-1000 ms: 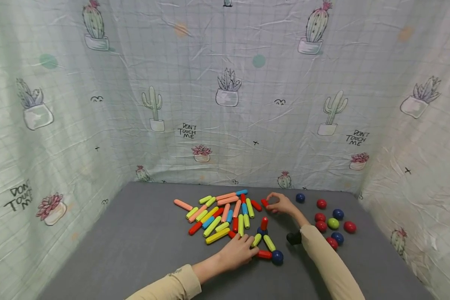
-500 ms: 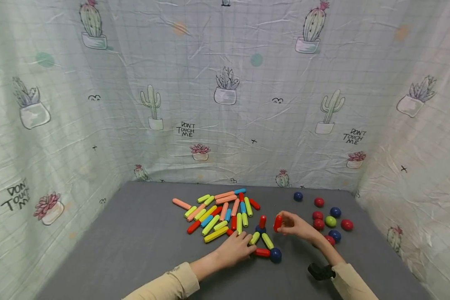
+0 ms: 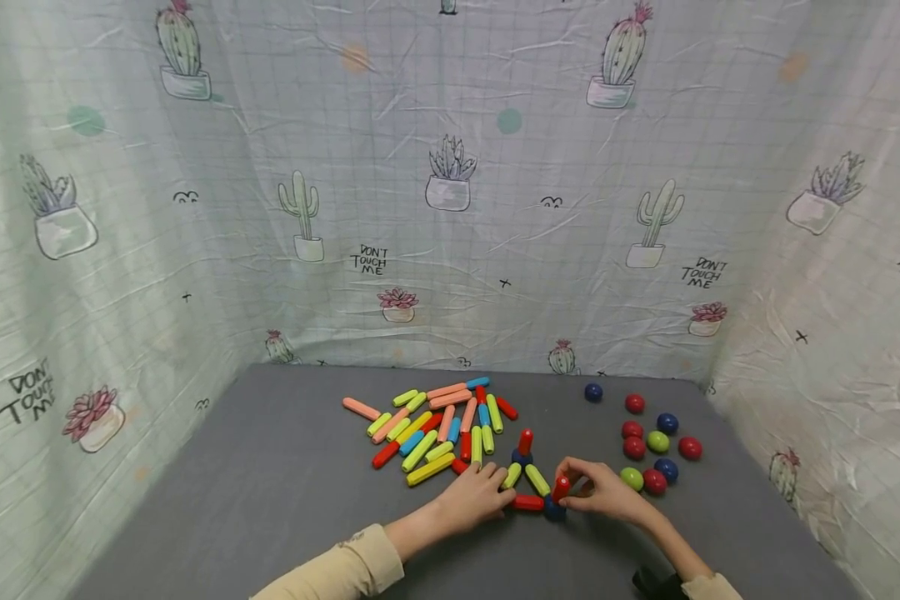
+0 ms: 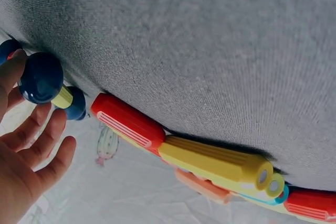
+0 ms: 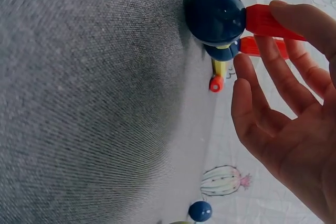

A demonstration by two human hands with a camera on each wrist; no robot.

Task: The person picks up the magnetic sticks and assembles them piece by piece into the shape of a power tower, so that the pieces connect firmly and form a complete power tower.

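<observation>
Three dark blue balls and sticks form a flat triangle. My left hand grips its left corner ball, largely hidden in the head view. Two yellow-green sticks run to the back ball, which carries an upright red stick. Along the front, another red stick joins the right corner ball. My right hand pinches a second upright red stick between thumb and fingers, its lower end against that corner ball.
Loose sticks in yellow, green, red, blue and salmon, among them a yellow stick, lie left of the triangle. Several red, blue and green balls, including a red ball, lie at right. A patterned curtain encloses the grey table.
My right hand has carried a red stick from the back of the table, turned it upright and brought it onto the right corner ball. The left hand has stayed at its corner.
</observation>
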